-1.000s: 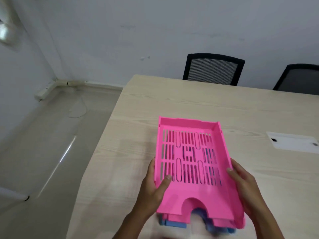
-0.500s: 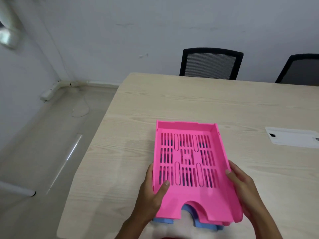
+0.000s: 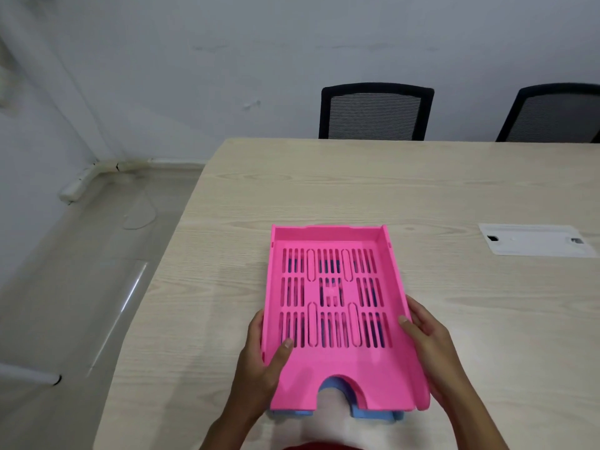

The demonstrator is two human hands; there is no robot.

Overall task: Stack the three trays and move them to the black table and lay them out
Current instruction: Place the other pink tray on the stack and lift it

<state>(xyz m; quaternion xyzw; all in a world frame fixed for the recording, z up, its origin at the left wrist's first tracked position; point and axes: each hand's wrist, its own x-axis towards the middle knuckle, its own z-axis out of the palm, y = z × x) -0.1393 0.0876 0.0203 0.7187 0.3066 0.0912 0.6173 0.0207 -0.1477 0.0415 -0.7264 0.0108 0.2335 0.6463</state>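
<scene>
A stack of trays rests near the front edge of the light wooden table (image 3: 324,190). The top one is a bright pink slotted tray (image 3: 331,368); a second pink tray edge and a blue tray (image 3: 373,415) show beneath it at the front notch. My left hand (image 3: 259,362) grips the stack's left side, thumb lying inside the pink tray. My right hand (image 3: 428,342) clasps the right side, thumb over the rim. No black table is in view.
Two black mesh chairs (image 3: 373,112) (image 3: 552,115) stand behind the table's far edge. A white cable-port plate (image 3: 532,238) is set in the tabletop at right. Bare floor and a wall corner with a cable duct (image 3: 97,170) lie to the left.
The stack sits slightly farther from the table's front edge in view and more squared up; both hands keep the same grip on its sides.
</scene>
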